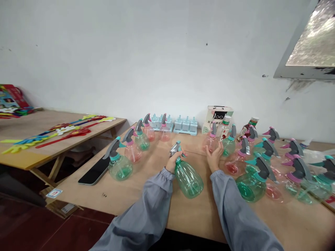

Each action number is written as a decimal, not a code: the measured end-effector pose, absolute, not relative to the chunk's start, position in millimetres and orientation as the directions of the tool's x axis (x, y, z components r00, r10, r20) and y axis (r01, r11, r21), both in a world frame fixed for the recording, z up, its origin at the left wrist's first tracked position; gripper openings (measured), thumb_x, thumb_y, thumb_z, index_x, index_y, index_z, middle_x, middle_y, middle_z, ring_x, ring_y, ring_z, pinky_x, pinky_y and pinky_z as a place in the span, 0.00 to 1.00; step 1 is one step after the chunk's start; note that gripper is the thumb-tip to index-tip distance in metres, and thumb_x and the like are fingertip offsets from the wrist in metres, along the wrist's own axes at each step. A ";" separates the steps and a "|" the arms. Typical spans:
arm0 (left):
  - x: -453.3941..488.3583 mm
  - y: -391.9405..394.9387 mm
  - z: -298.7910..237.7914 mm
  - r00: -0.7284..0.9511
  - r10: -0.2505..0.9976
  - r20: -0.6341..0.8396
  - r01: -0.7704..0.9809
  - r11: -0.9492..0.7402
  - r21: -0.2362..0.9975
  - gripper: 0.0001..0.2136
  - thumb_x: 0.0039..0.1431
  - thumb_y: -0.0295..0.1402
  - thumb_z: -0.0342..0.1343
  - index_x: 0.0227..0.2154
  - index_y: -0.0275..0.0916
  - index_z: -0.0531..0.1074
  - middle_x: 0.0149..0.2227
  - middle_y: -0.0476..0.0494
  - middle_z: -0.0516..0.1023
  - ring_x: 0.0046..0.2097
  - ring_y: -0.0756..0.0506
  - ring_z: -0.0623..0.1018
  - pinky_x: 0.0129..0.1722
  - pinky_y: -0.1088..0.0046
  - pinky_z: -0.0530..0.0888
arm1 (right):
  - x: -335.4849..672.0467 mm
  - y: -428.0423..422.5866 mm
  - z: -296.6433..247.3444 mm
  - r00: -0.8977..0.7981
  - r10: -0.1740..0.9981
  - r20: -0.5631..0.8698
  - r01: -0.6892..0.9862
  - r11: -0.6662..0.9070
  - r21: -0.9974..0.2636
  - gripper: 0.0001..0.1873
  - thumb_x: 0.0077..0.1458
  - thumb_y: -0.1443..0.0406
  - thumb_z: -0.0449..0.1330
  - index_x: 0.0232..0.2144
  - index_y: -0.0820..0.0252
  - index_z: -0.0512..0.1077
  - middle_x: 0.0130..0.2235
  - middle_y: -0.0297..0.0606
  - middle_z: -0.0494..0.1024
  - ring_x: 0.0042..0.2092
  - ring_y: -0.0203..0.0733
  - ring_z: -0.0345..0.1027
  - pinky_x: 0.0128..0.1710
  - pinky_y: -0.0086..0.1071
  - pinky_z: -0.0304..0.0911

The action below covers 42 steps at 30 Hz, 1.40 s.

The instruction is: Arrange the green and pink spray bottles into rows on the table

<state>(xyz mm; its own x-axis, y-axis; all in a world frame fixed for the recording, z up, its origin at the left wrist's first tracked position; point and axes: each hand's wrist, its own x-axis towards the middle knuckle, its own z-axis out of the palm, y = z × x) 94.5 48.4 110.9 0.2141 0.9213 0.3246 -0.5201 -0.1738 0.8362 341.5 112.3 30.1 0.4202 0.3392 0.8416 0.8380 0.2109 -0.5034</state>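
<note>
My left hand [174,161] is closed around the neck and grey trigger head of a green spray bottle [188,179]. The bottle tilts over the middle of the table, its round base toward the lower right. My right hand [215,156] has its fingers apart, just in front of a pink spray bottle [210,141]; whether the fingertips touch it I cannot tell. Behind that hand stands a green spray bottle [229,145] with a turquoise collar. Farther right is a pink one [235,162], and a larger-looking green one [251,186] stands nearer me.
Several more spray bottles crowd the right side; a green one [120,168] leads a row at left beside a phone [94,170]. Ice-pop molds [185,125], a printed box [217,120] and a labelled bottle [248,128] line the wall. Another table [78,118] bears colourful hand-shaped toys.
</note>
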 end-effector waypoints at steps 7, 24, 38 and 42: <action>93.7 37.2 116.1 0.415 0.840 0.351 -0.621 -0.021 0.784 0.15 0.42 0.44 0.67 0.28 0.39 0.76 0.28 0.44 0.80 0.46 0.35 0.82 0.55 0.55 0.73 | 344.8 119.9 25.5 0.462 0.373 0.804 0.810 0.192 -0.555 0.47 0.59 0.41 0.54 0.65 0.70 0.50 0.64 0.67 0.59 0.67 0.63 0.51 0.64 0.61 0.52; 98.1 36.9 115.5 0.254 0.904 0.343 -0.697 -0.075 0.714 0.14 0.44 0.44 0.63 0.31 0.40 0.73 0.33 0.44 0.80 0.48 0.35 0.81 0.57 0.49 0.72 | 346.0 124.9 20.9 0.442 0.504 0.742 0.768 0.215 -0.603 0.52 0.56 0.39 0.54 0.65 0.75 0.49 0.62 0.69 0.61 0.65 0.63 0.56 0.62 0.56 0.56; 88.0 33.3 118.7 0.396 0.826 0.401 -0.608 -0.092 0.789 0.18 0.43 0.49 0.67 0.27 0.39 0.74 0.26 0.45 0.76 0.41 0.37 0.81 0.50 0.53 0.77 | 347.3 126.5 21.1 0.483 0.559 0.674 0.675 0.252 -0.693 0.60 0.48 0.33 0.58 0.64 0.74 0.49 0.62 0.70 0.60 0.63 0.63 0.59 0.61 0.54 0.58; 78.0 40.5 123.9 0.254 0.874 0.415 -0.558 -0.218 0.801 0.17 0.45 0.48 0.67 0.27 0.39 0.74 0.26 0.47 0.76 0.36 0.40 0.81 0.50 0.53 0.77 | 349.7 131.0 16.7 0.489 0.563 0.667 0.658 0.264 -0.705 0.59 0.48 0.34 0.58 0.65 0.71 0.46 0.62 0.67 0.61 0.63 0.61 0.61 0.60 0.54 0.59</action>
<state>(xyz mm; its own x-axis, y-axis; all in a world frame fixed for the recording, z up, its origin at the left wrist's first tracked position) 78.0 40.5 123.9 0.2538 0.8737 0.4150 -0.5582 -0.2181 0.8005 349.7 131.0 16.7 0.4886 0.5629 0.6666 0.6577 0.2644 -0.7054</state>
